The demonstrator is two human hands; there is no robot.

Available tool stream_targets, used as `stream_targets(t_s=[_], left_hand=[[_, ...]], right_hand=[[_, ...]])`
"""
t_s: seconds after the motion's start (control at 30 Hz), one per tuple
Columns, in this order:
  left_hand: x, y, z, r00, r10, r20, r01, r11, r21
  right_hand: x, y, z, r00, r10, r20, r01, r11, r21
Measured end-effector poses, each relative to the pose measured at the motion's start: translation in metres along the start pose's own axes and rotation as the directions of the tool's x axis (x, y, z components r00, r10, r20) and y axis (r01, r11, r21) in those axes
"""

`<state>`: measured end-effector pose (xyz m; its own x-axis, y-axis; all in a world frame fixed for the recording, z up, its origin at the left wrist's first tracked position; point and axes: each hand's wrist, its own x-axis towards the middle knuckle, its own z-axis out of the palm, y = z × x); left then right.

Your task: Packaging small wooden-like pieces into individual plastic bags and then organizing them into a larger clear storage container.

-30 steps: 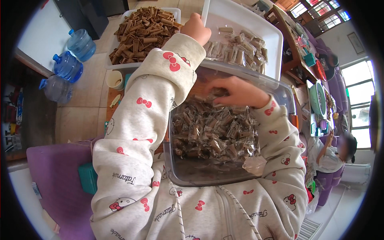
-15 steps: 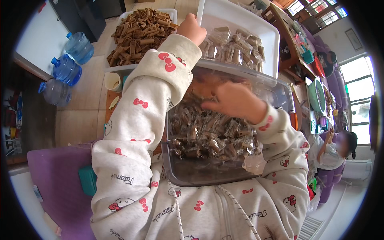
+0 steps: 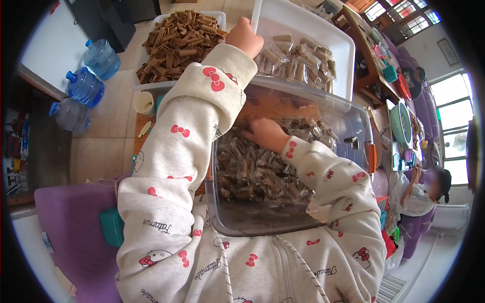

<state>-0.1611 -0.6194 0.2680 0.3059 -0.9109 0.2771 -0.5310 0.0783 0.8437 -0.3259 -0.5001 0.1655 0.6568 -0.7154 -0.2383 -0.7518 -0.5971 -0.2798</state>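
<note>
My left hand (image 3: 245, 38) is closed on the left rim of a white plastic tray (image 3: 344, 60), at the far side. Inside that tray lie several clear-wrapped brown packets (image 3: 298, 63). In front of me stands a see-through plastic bin (image 3: 262, 227), partly filled with many more small wrapped brown pieces (image 3: 252, 171). My right hand (image 3: 269, 135) reaches into this bin, touching the packets near its far left part. Its fingertips are hidden among the wrappers, so I cannot see what they hold, if anything.
Left of the tray, another white tray (image 3: 222, 20) is heaped with unwrapped brown pieces (image 3: 179, 43). A cream cup (image 3: 144, 103) stands beside the bin. Blue water bottles (image 3: 85, 90) stand on the floor at left. A purple chair (image 3: 70, 217) is near. At right sits another person (image 3: 419, 192).
My right hand has moved left and down into the wrapped pieces in the bin. My left hand stays at the white tray's rim.
</note>
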Motion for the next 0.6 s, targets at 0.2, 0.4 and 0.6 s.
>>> stream_targets(t_s=[0.2,0.4,0.6], left_hand=[[-0.002,-0.01,0.005,1.0,-0.021,-0.019,0.021,1.0,-0.001],[0.001,-0.002,0.003,0.999,0.028,-0.035,-0.027,0.999,0.036],[0.003,-0.006,0.006,1.0,0.017,-0.015,-0.017,1.0,-0.007]], right_hand=[[-0.002,-0.03,-0.035,0.992,-0.114,0.045,0.121,0.971,-0.207],[-0.038,-0.013,-0.211,0.945,-0.016,-0.328,0.029,0.999,0.036],[-0.042,-0.007,-0.183,0.626,-0.132,-0.769,0.28,0.958,0.063]])
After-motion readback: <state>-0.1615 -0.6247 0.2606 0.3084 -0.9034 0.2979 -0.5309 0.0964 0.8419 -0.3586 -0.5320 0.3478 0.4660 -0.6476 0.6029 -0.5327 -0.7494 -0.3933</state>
